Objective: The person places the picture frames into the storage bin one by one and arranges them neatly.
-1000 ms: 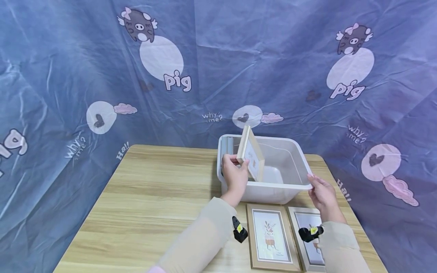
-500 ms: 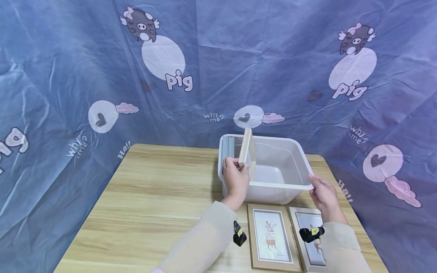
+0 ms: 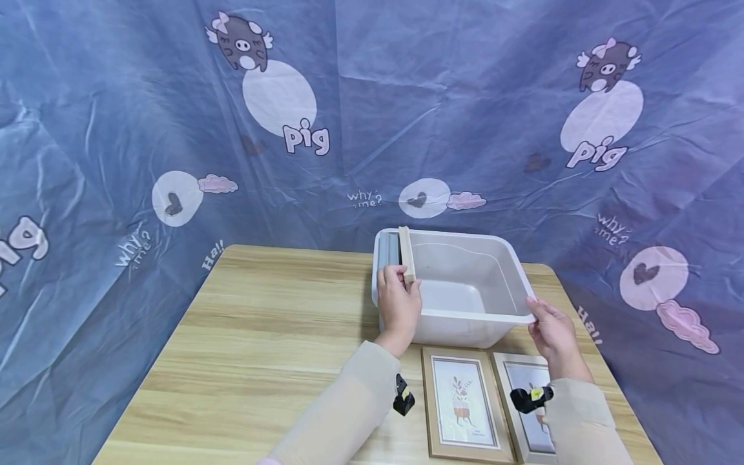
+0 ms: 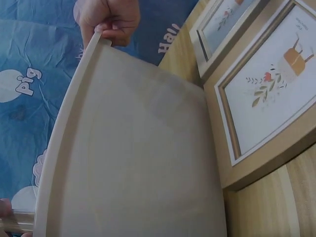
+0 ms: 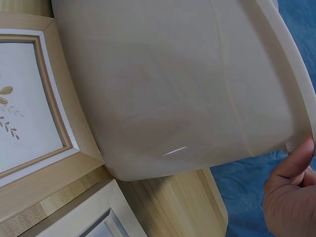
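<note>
A light wooden picture frame (image 3: pixel 406 252) stands on edge inside the white plastic bin (image 3: pixel 456 330), toward its left end. My left hand (image 3: pixel 398 309) pinches the near end of this frame above the bin's front rim. Beside it, against the left wall, are blue-grey frames (image 3: pixel 388 250), also on edge. My right hand (image 3: pixel 552 332) grips the bin's front right corner, its thumb on the rim; the right wrist view shows this thumb and fingers (image 5: pixel 294 190) too. In the left wrist view only a bit of the held frame (image 4: pixel 20 221) shows past the rim.
A tan picture frame (image 3: pixel 463 403) with a plant print lies face up before the bin. To its right lies a whitish frame (image 3: pixel 523 394), partly covered by my right forearm. The wooden table (image 3: pixel 261 323) meets a blue printed cloth (image 3: pixel 372 116) behind.
The light wooden frame has swung from tilted to upright and moved down and left, up to the blue-grey frames, with my left hand still holding it. The right hand stays on the rim.
</note>
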Available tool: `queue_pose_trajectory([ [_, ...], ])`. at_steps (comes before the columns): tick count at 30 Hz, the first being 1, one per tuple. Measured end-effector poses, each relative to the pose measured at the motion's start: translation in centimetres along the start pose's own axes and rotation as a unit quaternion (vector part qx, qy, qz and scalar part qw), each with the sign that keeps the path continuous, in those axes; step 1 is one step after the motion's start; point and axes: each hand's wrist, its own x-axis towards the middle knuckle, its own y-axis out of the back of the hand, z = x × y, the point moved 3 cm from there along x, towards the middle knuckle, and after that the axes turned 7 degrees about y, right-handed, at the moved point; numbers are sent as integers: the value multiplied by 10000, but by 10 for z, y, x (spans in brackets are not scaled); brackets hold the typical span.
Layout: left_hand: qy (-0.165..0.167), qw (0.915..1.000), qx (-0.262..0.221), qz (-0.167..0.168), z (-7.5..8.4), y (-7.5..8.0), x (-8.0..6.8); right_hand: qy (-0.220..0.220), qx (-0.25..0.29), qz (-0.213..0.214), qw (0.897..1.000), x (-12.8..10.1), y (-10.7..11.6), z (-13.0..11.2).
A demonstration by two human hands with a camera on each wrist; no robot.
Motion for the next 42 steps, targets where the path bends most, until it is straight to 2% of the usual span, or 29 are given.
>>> queue_pose_trajectory([
  [9,-553,9967,568,149,-3,-2,0,-18,-77,58,10000,1,1,0],
  [15,-858,9947,478,305,-4,-1,2,34,-13,19,10000,1,2,-2],
  [23,-614,9976,287,153,-9,0,0,33,49,-27,10000,1,4,0],
  [29,-401,9989,178,158,-14,1,0,34,-1,-22,10000,1,4,0],
  [37,-289,9995,89,119,-18,3,1,26,-14,-2,10000,0,2,1],
  [42,-252,9993,139,240,-21,7,5,33,-14,-20,10000,1,1,1],
])
